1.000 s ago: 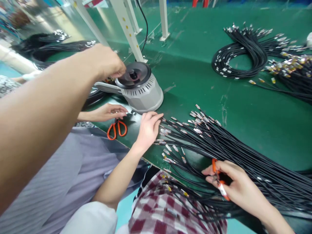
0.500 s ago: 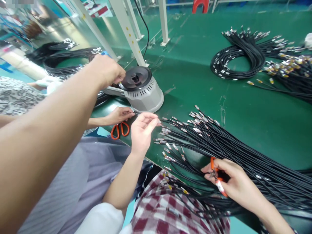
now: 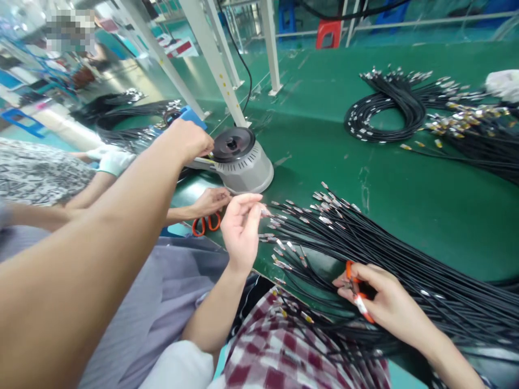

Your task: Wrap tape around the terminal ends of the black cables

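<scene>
Left hand [image 3: 240, 227] pinches cable end [image 3: 265, 213]; right hand [image 3: 383, 302] holds scissors [image 3: 357, 294].

Left hand [image 3: 241, 229] and right hand [image 3: 383, 305] are bare, as are both forearms. White short sleeve [image 3: 178, 367] on the left upper arm, loose and plain, no markings. Right arm runs out of frame with no sleeve showing. Check garment [image 3: 284, 351] over the torso and lap: dark red and white squares, soft fabric, creased.
</scene>
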{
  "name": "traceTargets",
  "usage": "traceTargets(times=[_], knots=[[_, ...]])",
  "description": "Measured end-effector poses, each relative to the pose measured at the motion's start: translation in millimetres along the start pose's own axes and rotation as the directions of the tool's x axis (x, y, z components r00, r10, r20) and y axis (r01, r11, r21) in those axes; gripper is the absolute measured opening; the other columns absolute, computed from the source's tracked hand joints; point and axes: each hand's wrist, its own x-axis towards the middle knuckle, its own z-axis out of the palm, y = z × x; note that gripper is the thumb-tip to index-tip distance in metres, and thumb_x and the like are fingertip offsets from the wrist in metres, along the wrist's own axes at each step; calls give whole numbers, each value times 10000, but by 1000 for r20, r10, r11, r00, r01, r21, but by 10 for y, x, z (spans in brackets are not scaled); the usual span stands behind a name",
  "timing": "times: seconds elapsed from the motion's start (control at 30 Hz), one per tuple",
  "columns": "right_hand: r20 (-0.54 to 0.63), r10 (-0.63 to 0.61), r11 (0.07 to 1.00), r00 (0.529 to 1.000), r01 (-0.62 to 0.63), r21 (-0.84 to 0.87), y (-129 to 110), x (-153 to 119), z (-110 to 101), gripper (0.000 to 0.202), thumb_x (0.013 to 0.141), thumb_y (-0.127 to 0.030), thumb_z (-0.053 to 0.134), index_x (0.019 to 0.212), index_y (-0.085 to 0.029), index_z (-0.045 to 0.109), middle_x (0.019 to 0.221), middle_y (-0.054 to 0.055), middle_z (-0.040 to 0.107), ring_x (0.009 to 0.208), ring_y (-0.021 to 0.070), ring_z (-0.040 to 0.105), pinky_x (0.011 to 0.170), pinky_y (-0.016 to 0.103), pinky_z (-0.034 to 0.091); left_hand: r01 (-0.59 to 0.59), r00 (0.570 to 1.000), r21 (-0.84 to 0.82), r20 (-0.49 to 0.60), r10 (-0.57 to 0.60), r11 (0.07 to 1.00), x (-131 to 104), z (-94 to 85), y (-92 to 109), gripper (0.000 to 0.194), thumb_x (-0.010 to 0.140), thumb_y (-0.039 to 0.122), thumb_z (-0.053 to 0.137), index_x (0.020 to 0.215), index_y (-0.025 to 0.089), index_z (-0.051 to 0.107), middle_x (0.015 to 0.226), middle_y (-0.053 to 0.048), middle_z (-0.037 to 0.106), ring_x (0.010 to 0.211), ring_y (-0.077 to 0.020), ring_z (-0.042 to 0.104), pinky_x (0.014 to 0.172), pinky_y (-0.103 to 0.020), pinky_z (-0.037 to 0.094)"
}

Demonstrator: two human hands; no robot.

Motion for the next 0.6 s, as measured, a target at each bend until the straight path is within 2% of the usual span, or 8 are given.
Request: traceTargets(times=[0.1, 0.17, 0.23, 0.3, 0.37, 0.4, 0.5, 0.6], knots=[[-7, -1, 1000, 1000, 1, -5, -44, -4, 3, 205, 877, -415, 659, 811, -225, 695, 753, 41, 717, 721, 191, 660, 680, 294, 544, -156, 988, 476, 68, 141, 865, 12, 49, -83, 191, 839, 142, 613, 1006, 220, 664, 1007, -86, 670, 1037, -281, 611, 932, -468, 477], [-6, 6, 1000, 1000, -6, 26, -73, -8, 0, 217, 877, -417, 665, 802, -214, 681, 751, 37, 714, 721, 180, 655, 682, 281, 531, -293, 952, 572, 251, 177, 766, -18, 142, -136, 211, 840, 125, 605, 1017, 213, 681, 1125, -114, 657, 1140, -315, 567, 984, -500, 440], [-27, 37, 995, 999, -35, 97, -90, -12, -20, 229, 890, -419, 654, 808, -205, 666, 768, 36, 719, 710, 168, 652, 676, 269, 520, -434, 849, 469, 499, 175, 769, -95, 263, -155, 252, 904, 136, 539, 1111, 208, 665, 1213, -121, 653, 1190, -299, 562, 1016, -491, 430], [-93, 99, 979, 991, -80, 186, -82, -14, -71, 233, 904, -422, 640, 834, -200, 647, 815, 41, 734, 706, 161, 657, 675, 266, 515, -538, 681, 328, 712, 170, 777, -204, 360, -129, 294, 954, 185, 504, 1219, 218, 628, 1350, -119, 610, 1280, -289, 523, 1063, -485, 405], [-181, 180, 961, 967, -133, 241, -43, -5, -164, 235, 898, -434, 646, 877, -201, 632, 904, 59, 752, 760, 177, 682, 703, 281, 517, -590, 558, 277, 818, 135, 758, -315, 396, -74, 311, 975, 248, 504, 1265, 220, 611, 1438, -114, 560, 1333, -299, 485, 1068, -482, 403], [-224, 217, 957, 950, -161, 243, -13, 6, -223, 240, 890, -441, 654, 898, -203, 627, 955, 70, 757, 800, 192, 693, 720, 293, 518, -603, 533, 277, 838, 119, 748, -361, 391, -43, 306, 980, 265, 501, 1257, 209, 618, 1429, -116, 572, 1315, -301, 503, 1046, -473, 421], [-335, 267, 963, 904, -241, 117, 100, 88, -415, 224, 879, -430, 662, 933, -217, 620, 1083, 88, 748, 869, 226, 700, 736, 328, 515, -600, 546, 298, 831, 108, 743, -446, 337, 24, 263, 992, 267, 482, 1157, 173, 663, 1277, -117, 677, 1158, -286, 603, 955, -450, 464], [-437, 205, 958, 876, -272, -95, 209, 230, -541, 169, 854, -353, 671, 927, -227, 585, 1166, 93, 725, 958, 271, 694, 780, 377, 511, -533, 595, 315, 800, 83, 786, -437, 340, 14, 215, 990, 257, 489, 979, 191, 693, 1013, -75, 750, 945, -248, 655, 852, -430, 475]])
